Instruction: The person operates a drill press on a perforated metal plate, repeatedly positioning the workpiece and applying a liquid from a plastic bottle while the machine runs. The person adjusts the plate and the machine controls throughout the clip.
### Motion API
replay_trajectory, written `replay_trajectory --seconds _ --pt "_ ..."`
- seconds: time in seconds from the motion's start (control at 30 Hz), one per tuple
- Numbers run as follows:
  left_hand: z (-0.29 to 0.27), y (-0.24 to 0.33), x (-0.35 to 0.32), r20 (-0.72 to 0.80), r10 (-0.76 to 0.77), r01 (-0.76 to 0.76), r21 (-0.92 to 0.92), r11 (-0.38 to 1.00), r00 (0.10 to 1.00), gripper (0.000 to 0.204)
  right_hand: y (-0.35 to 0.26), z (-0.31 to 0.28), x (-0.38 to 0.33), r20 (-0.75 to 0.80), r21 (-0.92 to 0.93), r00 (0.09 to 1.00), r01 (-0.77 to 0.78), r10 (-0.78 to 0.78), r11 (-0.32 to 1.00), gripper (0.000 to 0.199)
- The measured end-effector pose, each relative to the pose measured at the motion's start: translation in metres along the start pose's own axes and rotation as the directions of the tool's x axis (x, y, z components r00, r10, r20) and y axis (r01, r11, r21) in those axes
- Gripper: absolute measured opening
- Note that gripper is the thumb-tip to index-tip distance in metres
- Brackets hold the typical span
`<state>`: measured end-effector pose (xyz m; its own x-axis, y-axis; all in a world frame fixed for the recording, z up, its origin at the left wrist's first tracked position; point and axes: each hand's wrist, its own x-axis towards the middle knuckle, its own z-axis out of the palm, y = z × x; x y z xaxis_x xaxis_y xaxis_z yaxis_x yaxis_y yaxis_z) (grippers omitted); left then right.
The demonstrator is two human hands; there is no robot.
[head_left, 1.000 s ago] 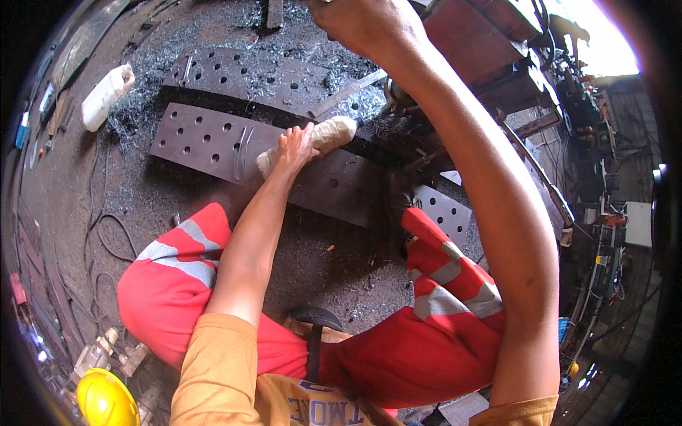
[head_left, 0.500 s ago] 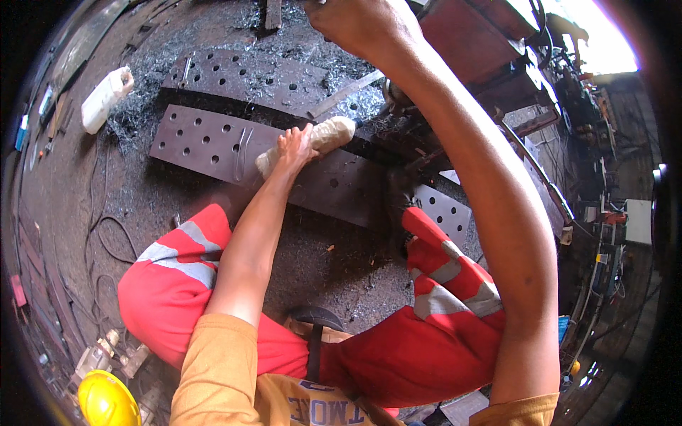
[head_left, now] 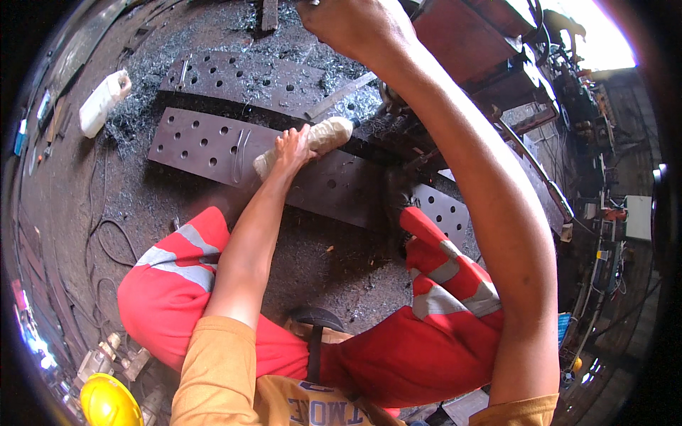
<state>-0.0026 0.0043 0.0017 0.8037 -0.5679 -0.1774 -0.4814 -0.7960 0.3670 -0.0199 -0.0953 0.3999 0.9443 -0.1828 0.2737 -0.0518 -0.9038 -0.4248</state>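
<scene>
My left hand (head_left: 293, 145) is wrapped round a soft-looking bottle of milky beige liquid (head_left: 332, 136). The bottle lies tilted over a long dark steel plate (head_left: 192, 150) with rows of drilled holes, its dark neck toward the upper right. High in the picture, my right hand (head_left: 361, 27) is raised, with its fingers curled in a closed grip. The top edge cuts off part of that hand, so what it grips is hidden. Just below my right forearm sits a dark metal part of a machine (head_left: 392, 96), partly covered by the arm.
A second drilled plate (head_left: 217, 71), strewn with metal shavings, lies behind the first. A flat metal bar (head_left: 341, 96) rests near the machine's red housing (head_left: 455, 46). At left are a white plastic jug (head_left: 104, 105) and a cable (head_left: 114, 226). A yellow hard hat (head_left: 110, 401) is at lower left.
Both hands keep their grips and the bottle stays over the plate. The whole view has shifted very slightly; my right hand appears a touch further left.
</scene>
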Motion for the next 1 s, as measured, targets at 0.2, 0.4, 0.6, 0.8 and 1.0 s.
replay_trajectory --seconds 0.2,0.4,0.6,0.8,1.0 --pt "-0.0023 -0.0024 0.0003 -0.001 0.0 0.0 0.007 1.0 1.0 0.077 0.0004 0.003 0.0042 0.021 -0.031 1.0 0.002 -0.001 1.0 0.023" --pt "-0.002 -0.0006 0.0016 -0.002 -0.002 0.002 0.015 1.0 1.0 0.078 -0.0014 0.0005 0.0011 0.014 -0.02 1.0 -0.005 0.006 1.0 0.023" --pt "-0.0002 -0.0026 0.0072 0.039 -0.038 0.039 -0.028 0.999 0.998 0.081 0.0 0.0054 0.0037 -0.011 -0.012 1.0 -0.007 0.007 1.0 0.023" --pt "0.0012 -0.0029 0.0065 0.053 -0.036 0.038 -0.03 0.999 0.998 0.081 -0.0011 -0.0003 0.0005 0.008 0.02 1.0 0.012 -0.012 1.0 0.024" --pt "-0.0005 -0.0039 0.0066 0.057 -0.037 0.04 -0.049 0.998 0.998 0.076 -0.0026 -0.002 -0.0014 0.009 0.049 1.0 0.021 -0.021 0.999 0.022"
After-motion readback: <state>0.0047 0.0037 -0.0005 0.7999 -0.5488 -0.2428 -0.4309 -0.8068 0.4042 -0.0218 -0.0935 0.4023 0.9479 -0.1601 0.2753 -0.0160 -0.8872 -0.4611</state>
